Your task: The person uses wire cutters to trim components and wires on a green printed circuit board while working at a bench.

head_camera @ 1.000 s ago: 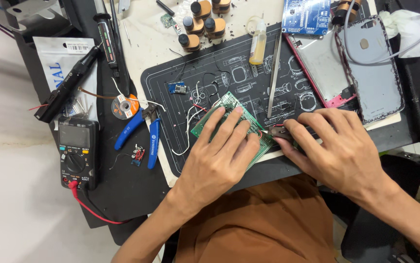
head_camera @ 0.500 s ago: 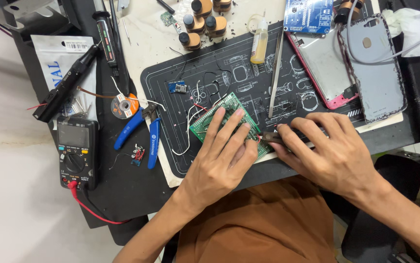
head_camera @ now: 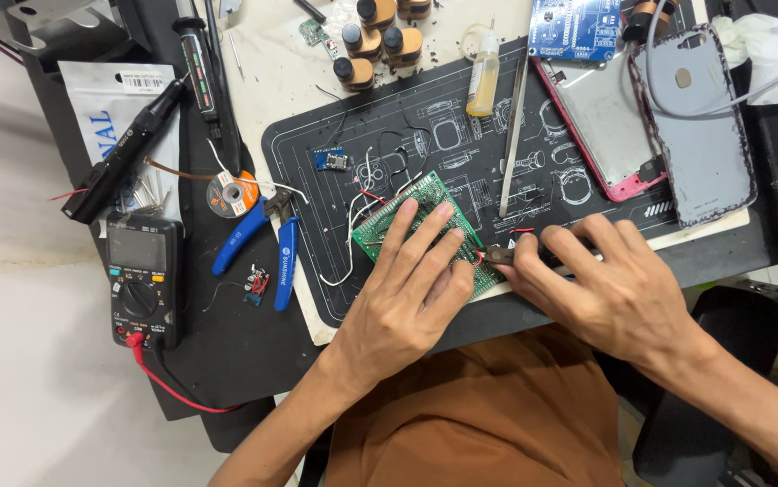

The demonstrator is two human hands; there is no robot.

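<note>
A green circuit board with white wires lies on a dark work mat. My left hand rests flat on the board, fingers spread, pressing it down. My right hand sits just right of the board, fingers closed on a small dark tool whose tip meets the board's right edge. A red wire shows at that tip.
Blue-handled cutters, a solder wick reel, a multimeter and a black pen-shaped tool lie left. Tweezers, a small bottle, a blue board and an opened phone sit behind.
The view has shifted slightly. My right hand's fingers have drawn together on the small tool at the board's right edge. My left hand stays pressed on the board.
</note>
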